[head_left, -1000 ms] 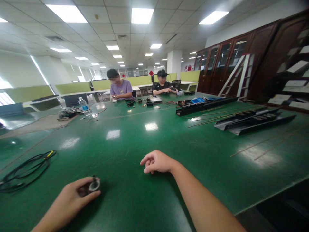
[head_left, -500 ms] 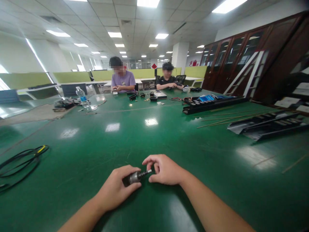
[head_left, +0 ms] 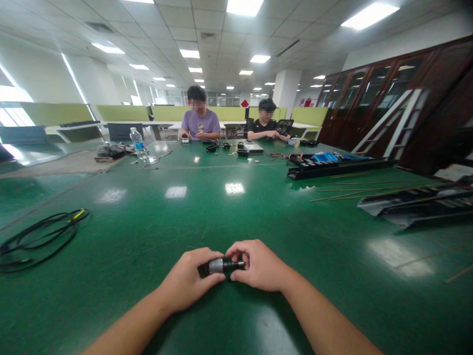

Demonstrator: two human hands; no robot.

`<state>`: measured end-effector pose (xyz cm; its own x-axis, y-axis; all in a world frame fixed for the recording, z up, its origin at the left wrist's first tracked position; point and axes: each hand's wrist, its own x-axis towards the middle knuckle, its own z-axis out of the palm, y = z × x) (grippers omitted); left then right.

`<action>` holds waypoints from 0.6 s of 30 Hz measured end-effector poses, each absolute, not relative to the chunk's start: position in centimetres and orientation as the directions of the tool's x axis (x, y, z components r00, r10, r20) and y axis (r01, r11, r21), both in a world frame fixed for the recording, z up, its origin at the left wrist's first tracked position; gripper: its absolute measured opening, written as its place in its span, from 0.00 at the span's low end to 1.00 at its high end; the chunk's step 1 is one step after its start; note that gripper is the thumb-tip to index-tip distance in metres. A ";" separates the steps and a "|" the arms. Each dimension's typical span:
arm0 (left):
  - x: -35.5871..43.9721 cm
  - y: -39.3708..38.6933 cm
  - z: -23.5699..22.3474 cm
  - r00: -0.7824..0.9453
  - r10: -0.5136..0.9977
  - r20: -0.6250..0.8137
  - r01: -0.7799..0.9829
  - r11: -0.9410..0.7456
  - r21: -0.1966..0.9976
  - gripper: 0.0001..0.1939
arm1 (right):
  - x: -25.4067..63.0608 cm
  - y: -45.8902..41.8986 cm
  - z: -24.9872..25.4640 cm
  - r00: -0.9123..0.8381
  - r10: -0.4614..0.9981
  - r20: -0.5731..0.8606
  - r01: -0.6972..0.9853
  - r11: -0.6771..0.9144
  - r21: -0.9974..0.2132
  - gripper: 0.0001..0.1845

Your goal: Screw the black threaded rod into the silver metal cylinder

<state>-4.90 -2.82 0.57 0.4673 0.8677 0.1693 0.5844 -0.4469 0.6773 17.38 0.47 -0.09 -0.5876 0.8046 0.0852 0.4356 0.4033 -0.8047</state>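
Note:
My left hand (head_left: 190, 276) is closed around a small metal cylinder (head_left: 216, 266) with a dark rear part and a narrow, ringed black shaft pointing right. Thumb and fingers press on either side of its silver body, just above the green table (head_left: 207, 212). Around the shaft's light-coloured tip curls my right hand (head_left: 258, 266), thumb below and fingers above. A gap shows between that thumb and forefinger, and I see no firm grip on the shaft. The cylinder's back end is hidden in my left palm.
A coiled black cable (head_left: 40, 241) lies at left. Metal channels (head_left: 424, 207), thin rods (head_left: 354, 191) and a long black rail (head_left: 340, 167) lie at right. Beyond are a water bottle (head_left: 137, 143), small parts (head_left: 243, 150) and two people (head_left: 201, 121) seated across the table.
The view has shifted, so the scene sits further right. The cylinder has turned nearer to level, and my right hand is closer around its shaft. The person in purple has raised one hand.

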 end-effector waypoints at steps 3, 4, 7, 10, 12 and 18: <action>-4.8 -2.8 0.7 0.467 0.869 0.165 0.592 -0.446 0.671 0.12 | 17.1 0.1 -0.1 -0.570 0.808 0.146 0.447 0.455 -0.770 0.18; -4.8 -2.8 0.8 0.466 0.870 0.165 0.593 -0.445 0.671 0.12 | 17.1 0.1 -0.1 -0.569 0.808 0.156 0.449 0.464 -0.764 0.17; -4.7 -2.8 0.8 0.458 0.874 0.161 0.596 -0.437 0.674 0.11 | 17.0 0.1 -0.1 -0.563 0.807 0.178 0.451 0.480 -0.752 0.14; -4.7 -2.9 0.8 0.458 0.876 0.154 0.596 -0.430 0.678 0.11 | 17.0 0.1 -0.1 -0.561 0.805 0.192 0.453 0.493 -0.743 0.13; -4.7 -2.9 0.8 0.464 0.873 0.152 0.591 -0.433 0.681 0.11 | 16.9 0.2 -0.1 -0.562 0.803 0.199 0.456 0.502 -0.735 0.12; -4.7 -2.9 0.6 0.477 0.867 0.143 0.593 -0.438 0.676 0.10 | 16.9 0.2 -0.2 -0.576 0.792 0.202 0.466 0.521 -0.716 0.09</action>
<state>-4.69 -2.91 0.64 0.4773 0.8670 0.1431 0.5930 -0.4380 0.6757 16.90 0.21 -0.22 -0.5759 0.7923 0.2015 0.4657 0.5205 -0.7157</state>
